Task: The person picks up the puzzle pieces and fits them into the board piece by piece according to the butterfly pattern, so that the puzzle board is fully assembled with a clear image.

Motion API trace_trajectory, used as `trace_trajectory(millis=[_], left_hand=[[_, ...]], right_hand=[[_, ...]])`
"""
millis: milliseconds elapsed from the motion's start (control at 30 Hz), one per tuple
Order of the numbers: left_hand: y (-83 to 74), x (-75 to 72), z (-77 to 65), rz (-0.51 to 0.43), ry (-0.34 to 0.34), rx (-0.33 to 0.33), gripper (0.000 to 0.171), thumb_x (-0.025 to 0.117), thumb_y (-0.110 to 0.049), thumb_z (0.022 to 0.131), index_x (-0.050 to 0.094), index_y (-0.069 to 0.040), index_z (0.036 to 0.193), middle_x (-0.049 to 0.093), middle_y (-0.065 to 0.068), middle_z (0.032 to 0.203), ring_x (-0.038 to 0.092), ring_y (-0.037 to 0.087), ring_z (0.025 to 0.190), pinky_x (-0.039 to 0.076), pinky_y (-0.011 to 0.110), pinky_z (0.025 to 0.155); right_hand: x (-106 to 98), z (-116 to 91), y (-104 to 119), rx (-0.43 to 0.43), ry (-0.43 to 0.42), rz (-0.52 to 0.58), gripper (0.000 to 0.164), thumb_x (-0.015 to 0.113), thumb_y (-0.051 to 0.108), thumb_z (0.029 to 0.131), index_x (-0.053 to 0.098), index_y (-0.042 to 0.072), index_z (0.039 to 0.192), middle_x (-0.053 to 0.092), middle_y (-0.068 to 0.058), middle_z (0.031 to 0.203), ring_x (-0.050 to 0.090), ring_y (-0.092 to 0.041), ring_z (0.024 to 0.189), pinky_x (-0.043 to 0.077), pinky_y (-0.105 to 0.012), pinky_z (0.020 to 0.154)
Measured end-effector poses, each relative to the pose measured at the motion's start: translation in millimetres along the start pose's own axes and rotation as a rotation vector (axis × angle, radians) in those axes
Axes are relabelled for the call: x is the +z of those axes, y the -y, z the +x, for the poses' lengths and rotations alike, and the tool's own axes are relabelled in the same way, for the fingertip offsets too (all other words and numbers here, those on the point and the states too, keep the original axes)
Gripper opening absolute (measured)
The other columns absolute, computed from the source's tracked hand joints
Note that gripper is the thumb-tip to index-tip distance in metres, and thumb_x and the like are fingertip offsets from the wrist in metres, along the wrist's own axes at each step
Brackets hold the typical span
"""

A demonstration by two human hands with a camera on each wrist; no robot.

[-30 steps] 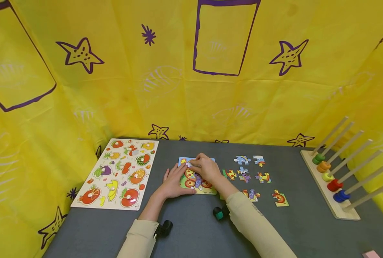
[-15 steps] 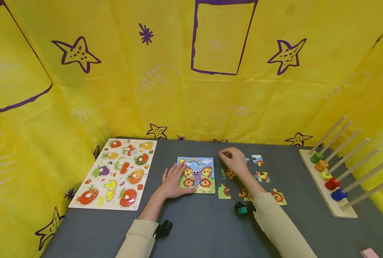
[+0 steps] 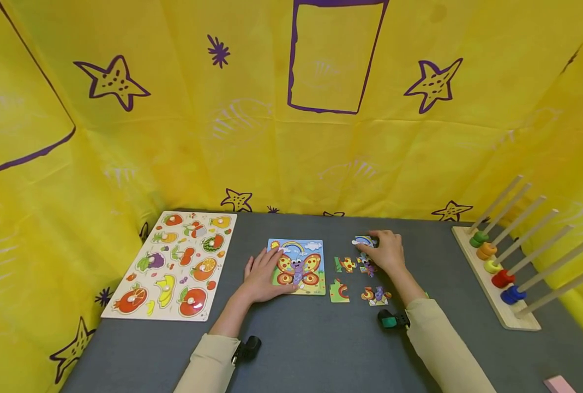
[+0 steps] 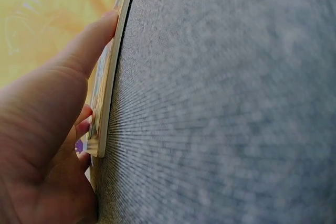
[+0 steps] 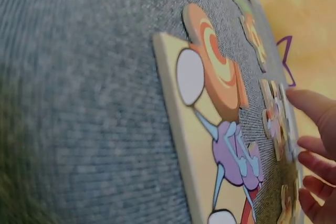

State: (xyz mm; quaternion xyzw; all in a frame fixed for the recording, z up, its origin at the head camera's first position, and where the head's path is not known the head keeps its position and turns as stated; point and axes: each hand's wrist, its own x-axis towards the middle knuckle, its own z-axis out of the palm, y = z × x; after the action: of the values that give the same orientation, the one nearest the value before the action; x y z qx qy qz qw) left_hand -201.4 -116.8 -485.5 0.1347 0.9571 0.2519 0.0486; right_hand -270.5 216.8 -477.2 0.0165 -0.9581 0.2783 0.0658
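Observation:
My left hand [image 3: 262,278] rests on the left side of a small butterfly puzzle board [image 3: 312,263]; its fingers lie over the left part of the picture and its thumb along the near edge. The left wrist view shows the thumb against the board's edge. Right of the board, my right hand [image 3: 388,252] pinches a rainbow puzzle piece [image 3: 364,240] between thumb and fingers, low over the table. Just nearer lie a butterfly-face piece [image 3: 367,267], partly covered by the hand, and a yellow wing piece [image 3: 344,265]. A butterfly-body piece [image 5: 231,150] shows large in the right wrist view.
A green corner piece [image 3: 339,292] lies right of the board. At the left is a fruit peg puzzle [image 3: 173,256]. A wooden stand [image 3: 494,278] with upright pegs and coloured rings is at the right. A pink block [image 3: 559,384] sits front right; a yellow curtain [image 3: 252,136] hangs behind.
My right hand has left the butterfly board and moved right to the rainbow piece, uncovering the picture. It now hides pieces farther right. My left hand stays on the board.

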Motion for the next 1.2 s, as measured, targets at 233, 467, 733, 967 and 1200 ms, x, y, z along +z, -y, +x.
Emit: trace_trajectory(millis=[233, 467, 733, 967, 1200], left_hand=[[-0.3, -0.6, -0.2, -0.022, -0.005, 0.004, 0.099, 0.075, -0.056, 0.076, 0.033, -0.008, 0.152, 0.028, 0.008, 0.157, 0.014, 0.034, 0.146, 0.008, 0.061, 0.112], [1.0, 2.3, 1.5, -0.022, 0.002, -0.005, 0.1, 0.075, -0.058, 0.076, 0.031, -0.011, 0.153, 0.026, 0.005, 0.159, 0.013, 0.032, 0.147, 0.007, 0.06, 0.113], [1.6, 2.3, 1.9, -0.014, -0.001, -0.014, 0.101, 0.075, -0.058, 0.075, 0.031, -0.01, 0.153, 0.027, 0.006, 0.158, 0.013, 0.032, 0.147, 0.007, 0.059, 0.113], [1.5, 2.2, 1.9, -0.02, -0.003, -0.011, 0.102, 0.075, -0.059, 0.075, 0.031, -0.009, 0.153, 0.027, 0.006, 0.158, 0.014, 0.033, 0.147, 0.008, 0.06, 0.112], [1.0, 1.7, 1.0, -0.013, -0.002, -0.015, 0.101, 0.075, -0.059, 0.075, 0.031, -0.01, 0.153, 0.027, 0.006, 0.158, 0.014, 0.033, 0.147, 0.008, 0.06, 0.112]], right_hand=[[1, 2, -2, 0.063, 0.034, -0.01, 0.064, 0.075, 0.037, 0.085, 0.057, -0.004, 0.13, 0.049, -0.029, 0.131, 0.036, -0.049, 0.119, 0.034, -0.061, 0.096], [3, 1, -1, 0.088, -0.065, 0.143, 0.045, 0.074, 0.026, 0.087, 0.056, -0.001, 0.118, 0.064, -0.022, 0.109, 0.056, -0.038, 0.095, 0.042, -0.05, 0.082], [8, -1, 19, 0.113, -0.134, 0.345, 0.026, 0.068, 0.024, 0.093, 0.066, 0.004, 0.11, 0.072, -0.015, 0.098, 0.066, -0.03, 0.09, 0.045, -0.04, 0.08], [26, -4, 41, 0.134, -0.06, 0.44, 0.027, 0.069, 0.029, 0.091, 0.067, 0.008, 0.108, 0.074, -0.008, 0.093, 0.065, -0.026, 0.088, 0.044, -0.032, 0.07], [41, -9, 67, 0.142, -0.015, 0.497, 0.027, 0.073, 0.03, 0.087, 0.07, 0.01, 0.105, 0.075, -0.005, 0.09, 0.066, -0.023, 0.087, 0.045, -0.031, 0.072]])
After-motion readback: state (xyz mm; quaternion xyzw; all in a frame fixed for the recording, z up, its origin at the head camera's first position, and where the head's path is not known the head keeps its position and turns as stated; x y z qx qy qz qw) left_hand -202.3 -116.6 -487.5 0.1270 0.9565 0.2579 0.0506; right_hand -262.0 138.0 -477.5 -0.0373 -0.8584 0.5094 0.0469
